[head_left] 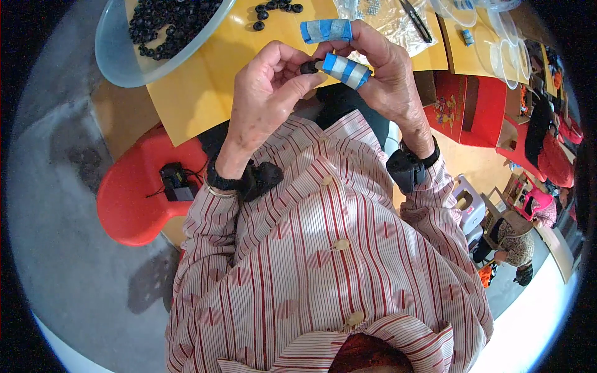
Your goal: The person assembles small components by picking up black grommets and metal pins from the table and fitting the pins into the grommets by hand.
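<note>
Above the near edge of the yellow table, my two hands meet at a small black ring-like piece. My left hand pinches it between thumb and fingers. My right hand is closed at its other side, the thumb tip against or very near it; whatever else those fingers hold is hidden. Blue and white tape wraps the right thumb and the right index finger. Similar small black rings lie loose on the table just beyond my hands.
A translucent bowl holding many black rings stands at the far left. Tweezers lie on a clear plastic bag at the far right, near clear plastic tubs. A red stool carries a black device. Another person is at the right.
</note>
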Action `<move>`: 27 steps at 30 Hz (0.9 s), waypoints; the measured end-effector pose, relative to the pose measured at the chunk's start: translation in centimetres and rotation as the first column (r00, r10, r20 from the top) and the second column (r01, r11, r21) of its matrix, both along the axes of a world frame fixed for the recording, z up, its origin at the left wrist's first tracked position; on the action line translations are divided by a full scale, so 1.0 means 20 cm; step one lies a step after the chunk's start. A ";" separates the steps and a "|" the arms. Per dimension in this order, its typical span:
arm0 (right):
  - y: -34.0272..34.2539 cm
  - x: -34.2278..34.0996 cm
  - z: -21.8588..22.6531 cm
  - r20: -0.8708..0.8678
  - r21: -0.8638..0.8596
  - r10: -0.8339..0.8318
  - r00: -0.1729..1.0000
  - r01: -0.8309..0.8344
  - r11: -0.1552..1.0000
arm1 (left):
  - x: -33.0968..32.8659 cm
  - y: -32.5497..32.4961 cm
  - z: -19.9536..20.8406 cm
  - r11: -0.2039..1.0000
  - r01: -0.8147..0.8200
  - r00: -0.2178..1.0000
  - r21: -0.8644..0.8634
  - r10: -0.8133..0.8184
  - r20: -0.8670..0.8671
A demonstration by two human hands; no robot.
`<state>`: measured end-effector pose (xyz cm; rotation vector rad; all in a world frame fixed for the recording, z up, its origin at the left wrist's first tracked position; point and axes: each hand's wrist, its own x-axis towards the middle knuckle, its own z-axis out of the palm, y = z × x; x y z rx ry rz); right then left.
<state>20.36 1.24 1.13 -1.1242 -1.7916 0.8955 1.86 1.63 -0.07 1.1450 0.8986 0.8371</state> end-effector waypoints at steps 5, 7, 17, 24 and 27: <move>-0.01 -0.02 -0.02 -0.096 -0.066 -0.025 0.995 0.019 0.998 | -0.01 0.00 0.01 1.000 0.007 0.998 0.026 -0.005 -0.063; -0.02 -0.03 -0.03 -0.171 -0.137 -0.046 0.984 0.023 0.990 | -0.02 0.00 0.02 1.000 0.031 0.997 0.003 -0.031 -0.076; -0.02 -0.02 0.02 0.112 0.076 -0.024 0.993 0.015 0.997 | -0.02 -0.03 0.00 0.950 -0.031 0.969 0.311 0.105 -0.224; -0.03 -0.03 0.03 0.115 0.127 -0.039 0.993 0.025 0.992 | -0.04 -0.03 0.08 0.898 0.052 0.920 0.437 0.127 -0.371; -0.04 -0.03 0.02 0.120 0.108 -0.041 0.992 0.028 0.994 | -0.04 -0.03 0.07 0.854 0.094 0.902 0.511 0.144 -0.407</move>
